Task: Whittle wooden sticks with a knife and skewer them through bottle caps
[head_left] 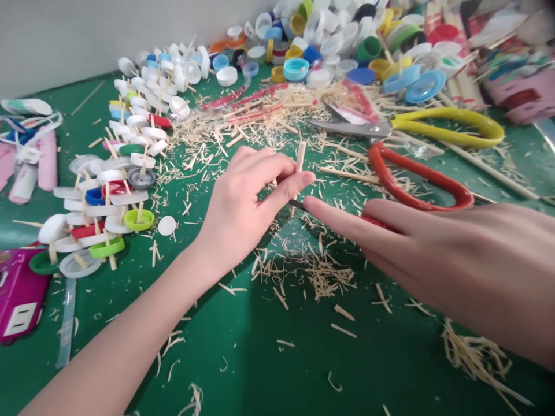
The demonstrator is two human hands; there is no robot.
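Note:
My left hand (pixel 236 202) pinches a short wooden stick (pixel 300 155) between thumb and forefinger, upright just above the tabletop. From the right, my right hand (pixel 437 260) is closed around a small knife (pixel 297 204); a bit of red handle shows between the fingers. Its dark blade meets the lower part of the stick, and my right forefinger reaches along it, close to my left thumb. Most of the handle is hidden by my fingers. Pale wood shavings (pixel 323 276) lie scattered beneath and around both hands.
Scissors (pixel 353 128) with yellow and orange-red handles lie beyond my right hand. Bottle caps with sticks through them (pixel 115 190) line the left side. A heap of loose caps (pixel 321 46) stands at the back. A magenta object (pixel 19 289) sits at the left edge of the green table (pixel 277 375).

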